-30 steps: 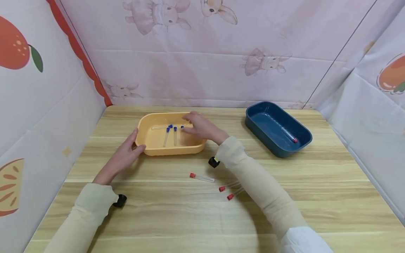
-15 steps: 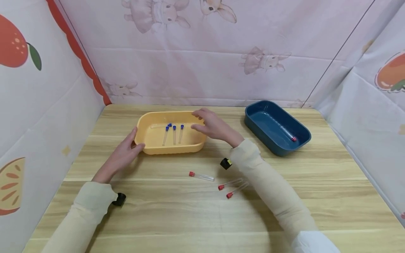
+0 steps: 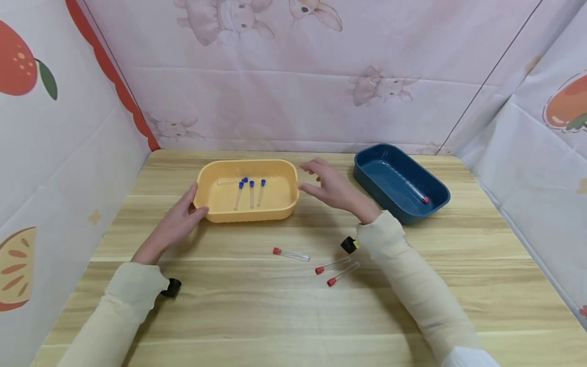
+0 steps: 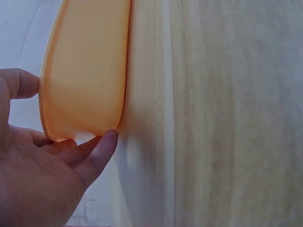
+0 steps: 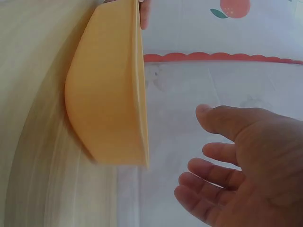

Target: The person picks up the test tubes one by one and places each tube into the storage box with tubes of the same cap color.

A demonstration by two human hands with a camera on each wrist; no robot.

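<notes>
My left hand (image 3: 174,224) holds the left end of a yellow plastic tray (image 3: 249,216); in the left wrist view its thumb and fingers (image 4: 99,153) lie against the outside of the tray. Inside the tray are several clear test tubes with blue caps (image 3: 251,184). Just beyond the tray's right end, my right hand (image 3: 335,188) hovers with nothing in it. Its thumb and fingers are spread and loosely bent in the right wrist view. On the table in front lie three test tubes with red caps, one (image 3: 291,254) apart from the other pair (image 3: 343,274).
A dark blue tray (image 3: 375,184) stands slantwise at the back right, with a red-capped test tube (image 3: 424,200) inside. Printed cloth walls (image 3: 284,112) border the wooden table (image 3: 238,316) at the back and sides.
My right hand has moved out of the yellow tray to the right, uncovering the rightmost blue-capped tube. My left hand stays at the tray's left end.
</notes>
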